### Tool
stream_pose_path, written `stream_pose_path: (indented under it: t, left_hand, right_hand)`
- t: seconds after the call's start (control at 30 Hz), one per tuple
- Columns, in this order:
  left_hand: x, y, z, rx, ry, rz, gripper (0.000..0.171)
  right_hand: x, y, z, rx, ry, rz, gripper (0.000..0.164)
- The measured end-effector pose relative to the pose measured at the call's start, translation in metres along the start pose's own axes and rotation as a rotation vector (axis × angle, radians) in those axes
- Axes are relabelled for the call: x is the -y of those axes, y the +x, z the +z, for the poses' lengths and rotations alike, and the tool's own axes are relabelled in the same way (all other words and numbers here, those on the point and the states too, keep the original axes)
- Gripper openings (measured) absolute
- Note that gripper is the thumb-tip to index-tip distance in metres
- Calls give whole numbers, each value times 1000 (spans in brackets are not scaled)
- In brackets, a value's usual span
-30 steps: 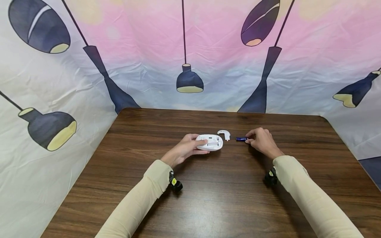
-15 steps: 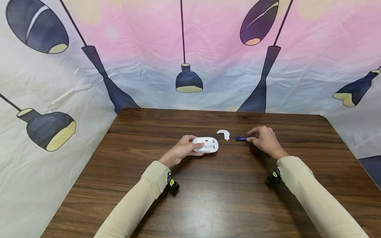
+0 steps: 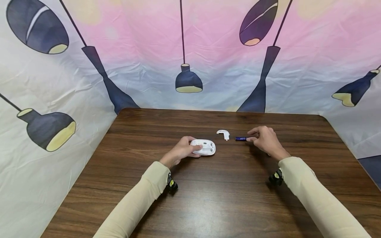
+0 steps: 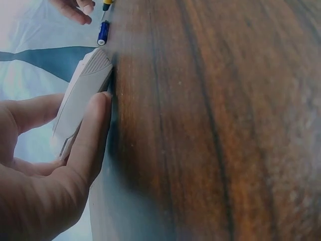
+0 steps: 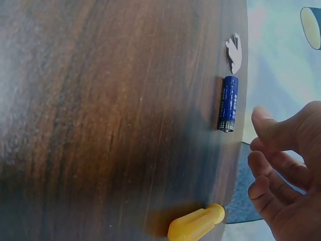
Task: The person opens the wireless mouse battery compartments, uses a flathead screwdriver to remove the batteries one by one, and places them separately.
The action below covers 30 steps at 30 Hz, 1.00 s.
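Note:
In the head view my left hand [image 3: 182, 150] holds a white computer mouse [image 3: 209, 147] upside down, its open battery compartment facing up. The thumb lies across the underside, and fingers support it from below, as the left wrist view shows. A blue battery [image 3: 240, 139] lies on the table to the right of the mouse. My right hand [image 3: 266, 142] hovers just beside the battery's right end; the right wrist view shows its fingers loosely bent, apart from the battery [image 5: 229, 104]. Left of the battery lies the white battery cover [image 3: 225, 134].
A yellow-handled screwdriver [image 5: 195, 224] lies on the table near my right hand, hidden by it in the head view. The brown wooden table [image 3: 202, 198] ends at a printed cloth backdrop [image 3: 148, 66].
My left hand has moved the mouse left and slightly toward me. My right fingers have come off the battery's right end, and the hand has shifted a little right.

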<state>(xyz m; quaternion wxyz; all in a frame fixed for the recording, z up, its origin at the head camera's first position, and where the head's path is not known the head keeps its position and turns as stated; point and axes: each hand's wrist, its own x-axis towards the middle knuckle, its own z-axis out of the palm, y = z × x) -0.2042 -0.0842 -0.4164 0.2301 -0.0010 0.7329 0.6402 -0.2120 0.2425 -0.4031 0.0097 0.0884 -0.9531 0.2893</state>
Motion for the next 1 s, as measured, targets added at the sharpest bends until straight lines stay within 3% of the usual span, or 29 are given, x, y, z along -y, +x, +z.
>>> stream_pose_path:
  t: [0.13,0.27,0.6,0.83,1.0]
  left_hand:
    - [1,1,-1,-7,41,6,44]
    - [2,0,-3,-34,144,45,44]
    - [-3,-9,-9,-160,634,126,50]
    - [-1,-11,-10,-208,781,226,42]
    - [1,-15,-16,-254,821,255,44]
  right_hand:
    - [-1,-1,-1,7,0,5,25]
    - [-1,-2,-1,6,-8,3,24]
    - [-1,-5,-3,-4,-7,-5,24]
    - [0,-11,-9,0,1,-18,23]
    - [4,-21,-21,-80,-2,-54,21]
